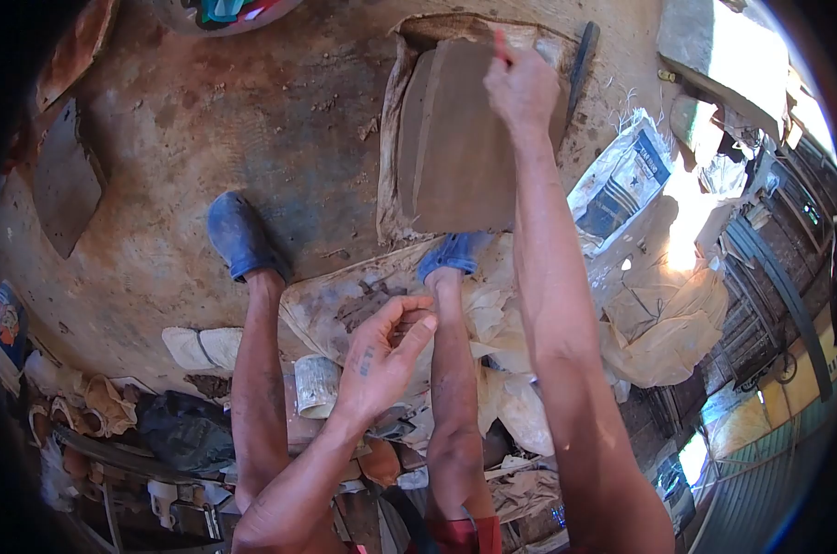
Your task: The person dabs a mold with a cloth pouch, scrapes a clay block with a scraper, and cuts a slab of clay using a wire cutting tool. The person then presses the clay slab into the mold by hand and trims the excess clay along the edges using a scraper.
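Note:
A smooth brown slab, which looks like clay [465,138], lies flat on a stained cloth [388,175] with creased edges. My right hand [526,88] is closed around a thin red tool [501,43] over the slab's far right part. Only a short red piece of the tool shows; its working end is hidden or blurred. My left hand [386,355] hangs in front of my legs, fingers loosely curled and thumb apart, with nothing visible in it. A dark strip [581,69] lies beside the cloth's right edge.
Blue clogs [243,235] are on my feet, one close to the slab's near edge. A printed sack [621,185] lies at right. A grey-brown sheet [68,180] is at left, a basin [225,18] at the top. A whitish tin [316,386] stands near my legs.

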`<action>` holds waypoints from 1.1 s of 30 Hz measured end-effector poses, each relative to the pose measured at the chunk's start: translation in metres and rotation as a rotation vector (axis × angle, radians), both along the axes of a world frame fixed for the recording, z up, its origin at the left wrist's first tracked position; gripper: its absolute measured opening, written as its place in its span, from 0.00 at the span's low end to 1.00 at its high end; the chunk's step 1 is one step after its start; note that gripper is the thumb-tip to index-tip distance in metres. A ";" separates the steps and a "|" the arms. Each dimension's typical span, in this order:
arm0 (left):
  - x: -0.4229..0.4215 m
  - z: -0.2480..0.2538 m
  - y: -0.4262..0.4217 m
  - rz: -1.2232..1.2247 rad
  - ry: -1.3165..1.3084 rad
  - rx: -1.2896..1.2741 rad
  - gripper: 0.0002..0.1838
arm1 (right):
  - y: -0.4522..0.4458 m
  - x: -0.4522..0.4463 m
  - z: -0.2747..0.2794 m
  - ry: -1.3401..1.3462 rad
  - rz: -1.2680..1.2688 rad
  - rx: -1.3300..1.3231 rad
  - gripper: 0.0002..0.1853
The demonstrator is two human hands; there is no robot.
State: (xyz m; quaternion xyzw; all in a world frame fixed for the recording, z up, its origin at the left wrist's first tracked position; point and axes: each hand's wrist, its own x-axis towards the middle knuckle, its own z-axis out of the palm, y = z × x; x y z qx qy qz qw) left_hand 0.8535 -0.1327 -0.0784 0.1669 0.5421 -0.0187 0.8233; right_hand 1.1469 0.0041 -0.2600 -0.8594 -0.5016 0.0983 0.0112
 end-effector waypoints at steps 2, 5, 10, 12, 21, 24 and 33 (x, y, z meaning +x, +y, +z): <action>0.001 0.001 -0.004 -0.023 0.000 -0.019 0.19 | -0.009 -0.014 0.004 0.087 0.176 0.025 0.09; 0.001 -0.004 -0.009 -0.008 -0.005 -0.014 0.19 | -0.044 -0.026 0.014 0.197 0.485 0.039 0.12; 0.000 -0.015 -0.009 0.042 0.045 -0.008 0.19 | -0.158 -0.061 0.036 0.187 0.704 -0.076 0.23; -0.003 -0.022 -0.013 0.047 0.048 0.008 0.19 | -0.213 -0.083 0.046 0.219 0.692 -0.094 0.25; -0.007 -0.029 -0.020 0.065 0.154 0.105 0.16 | -0.251 -0.149 0.080 0.583 0.380 -0.047 0.24; -0.001 -0.034 -0.021 0.038 0.198 0.134 0.16 | -0.269 -0.095 0.065 0.299 -0.023 0.170 0.18; 0.023 -0.055 -0.077 -0.233 0.212 -0.019 0.20 | -0.314 0.116 -0.079 0.141 -0.467 -0.012 0.23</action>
